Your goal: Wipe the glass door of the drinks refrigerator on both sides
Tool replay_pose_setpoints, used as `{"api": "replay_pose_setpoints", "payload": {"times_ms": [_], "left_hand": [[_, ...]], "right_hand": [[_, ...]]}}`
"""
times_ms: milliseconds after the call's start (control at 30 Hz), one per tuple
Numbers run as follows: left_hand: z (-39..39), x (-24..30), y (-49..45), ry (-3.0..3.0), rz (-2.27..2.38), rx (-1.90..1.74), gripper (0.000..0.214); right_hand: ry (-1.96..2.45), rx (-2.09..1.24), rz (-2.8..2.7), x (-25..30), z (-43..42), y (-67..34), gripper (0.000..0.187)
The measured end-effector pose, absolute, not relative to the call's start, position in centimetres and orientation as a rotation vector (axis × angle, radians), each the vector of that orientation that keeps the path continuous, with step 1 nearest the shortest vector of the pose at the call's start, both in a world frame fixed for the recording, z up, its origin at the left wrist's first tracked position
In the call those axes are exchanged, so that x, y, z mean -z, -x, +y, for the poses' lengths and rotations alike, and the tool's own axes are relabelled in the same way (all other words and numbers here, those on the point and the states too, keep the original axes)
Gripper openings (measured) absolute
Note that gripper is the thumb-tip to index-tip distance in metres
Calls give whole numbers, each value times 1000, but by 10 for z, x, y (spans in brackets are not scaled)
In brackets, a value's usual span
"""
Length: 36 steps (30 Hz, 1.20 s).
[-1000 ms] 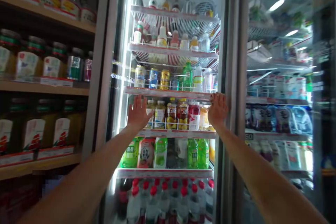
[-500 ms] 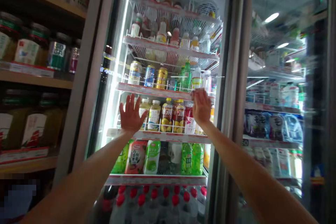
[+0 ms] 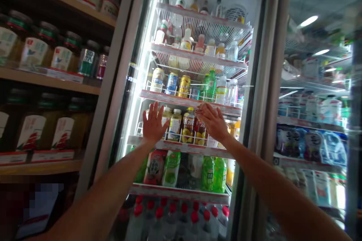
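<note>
From where I stand, the left hand [image 3: 153, 126] is on the left, fingers spread, its grip released, before a lit shelf [image 3: 198, 150]; just right of it, farther in, stands a white-capped bottle [image 3: 174, 124], then a yellow-capped bottle [image 3: 187, 125]; both look full, so likely heavyish, smooth and slippery, best held round the upper body; on the right, the right hand [image 3: 214, 122] points leftward; I cannot tell whether its grip holds anything.
</note>
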<state>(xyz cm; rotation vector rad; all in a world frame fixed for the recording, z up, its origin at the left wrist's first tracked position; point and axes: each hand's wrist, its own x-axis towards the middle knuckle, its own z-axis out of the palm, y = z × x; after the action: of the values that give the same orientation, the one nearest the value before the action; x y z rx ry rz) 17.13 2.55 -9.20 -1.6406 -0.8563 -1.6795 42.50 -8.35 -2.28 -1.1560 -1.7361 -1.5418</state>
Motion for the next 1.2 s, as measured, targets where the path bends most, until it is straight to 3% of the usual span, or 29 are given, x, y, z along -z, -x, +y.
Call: {"api": "replay_pose_setpoints", "payload": {"times_ms": [200, 400, 600, 833, 1033, 1200], "left_hand": [[26, 93, -169, 1653, -842, 1681, 60], [27, 93, -170, 1676, -842, 1701, 61], [26, 94, -170, 1674, -850, 1694, 61], [26, 95, -168, 1716, -853, 1675, 62], [27, 96, -165, 1739, -843, 1660, 61], [26, 96, -164, 1762, -823, 1676, 62]], "right_hand": [[1292, 1314, -1049, 10, -88, -446, 47], [1178, 1592, -1857, 30, -81, -416, 56], [1287, 1334, -1207, 11, -85, -430, 54], [1128, 1606, -2032, 67, -88, -421, 50], [1358, 1377, -1292, 39, -95, -456, 49], [1295, 1446, -1312, 135, -113, -489, 56]]}}
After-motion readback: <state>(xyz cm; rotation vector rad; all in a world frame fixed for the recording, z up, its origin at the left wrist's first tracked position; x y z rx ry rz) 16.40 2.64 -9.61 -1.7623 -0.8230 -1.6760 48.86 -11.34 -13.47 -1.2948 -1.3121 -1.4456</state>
